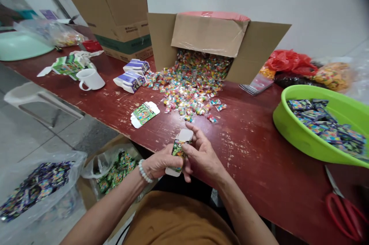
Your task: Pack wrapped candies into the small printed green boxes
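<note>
Left hand: the left hand [160,164] grips the lower part of a small printed carton [179,152], fingers closed round it; a white bead bracelet [143,171] sits on the wrist
Right hand: the right hand [201,152] clamps the same carton from the right, fingers [193,131] curled over its upper edge by the open white flap
Carton: held between both hands above the near edge of the red table [253,149]; green and multicoloured print on its face; the writing is too small to read
Flat carton: a second, unfolded carton [144,114] lies on the table, left of the hands and well apart from them
Sweets: a heap of wrapped sweets [191,83] spills out of a cardboard box [213,41] lying on its side; the nearest pieces lie just beyond the hands
Green basin: a green basin [291,129] at the right holds dark printed packets [325,122]
Left side of table: a white mug [90,79]; purple and white cartons [132,75] beside it; green cartons [67,64] further back
Second box: an upright cardboard box [121,22] with a green band and print that seems to be lettering, not legible
Scissors: red-handled scissors [344,214] at the right near edge
Floor: clear bags of packets [37,185] to the left
</note>
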The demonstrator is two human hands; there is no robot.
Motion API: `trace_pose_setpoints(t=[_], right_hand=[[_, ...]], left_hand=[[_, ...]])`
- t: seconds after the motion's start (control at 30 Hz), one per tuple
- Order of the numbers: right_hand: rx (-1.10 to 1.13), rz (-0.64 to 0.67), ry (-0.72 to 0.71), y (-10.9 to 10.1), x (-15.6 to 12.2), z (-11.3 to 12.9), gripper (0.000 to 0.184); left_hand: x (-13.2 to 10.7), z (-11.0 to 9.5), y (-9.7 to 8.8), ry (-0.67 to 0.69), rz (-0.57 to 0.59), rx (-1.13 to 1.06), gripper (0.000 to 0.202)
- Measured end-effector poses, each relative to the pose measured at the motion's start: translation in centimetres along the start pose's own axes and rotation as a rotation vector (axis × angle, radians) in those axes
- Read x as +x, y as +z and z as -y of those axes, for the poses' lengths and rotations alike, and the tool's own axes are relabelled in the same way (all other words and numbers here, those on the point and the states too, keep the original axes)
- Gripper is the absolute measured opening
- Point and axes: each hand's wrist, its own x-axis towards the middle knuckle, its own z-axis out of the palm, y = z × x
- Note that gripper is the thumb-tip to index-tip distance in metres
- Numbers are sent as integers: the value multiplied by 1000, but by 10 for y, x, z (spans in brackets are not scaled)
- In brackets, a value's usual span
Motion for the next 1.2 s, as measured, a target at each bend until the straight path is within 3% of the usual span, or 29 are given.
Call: trace_pose_setpoints(t=[0.1,0.23,0.33,0.43,0.6,0.7,0.87,1.0,1.1,1.2], right_hand=[[5,-19,-6,5,-1,-2,63],[3,-87,29,6,1,-8,29],[-198,-246,-115,-1,5,-8,21],[-354,-313,-197,-10,9,-6,21],[-218,-363,-161,-14,11,-9,49],[-183,-342,-217,-8,10,-13,35],[-226,-286,-226,-11,9,-16,20],[-216,-249,-110,-25,15,-12,26],[-114,-210,-32,-33,20,-6,30],[-187,-117,-39,-36,21,-1,34]], left_hand=[[1,-1,4,43,-104,113,31],[3,-6,14,109,-306,154,30],[3,-10,17,153,-353,255,28],[3,-12,17,269,-438,292,36],[5,-3,22,404,-619,302,57],[7,2,25,466,-678,364,51],[4,-5,21,340,-682,306,39],[2,-12,19,244,-623,268,32],[4,-12,18,241,-574,309,27],[6,-11,15,309,-524,315,25]])
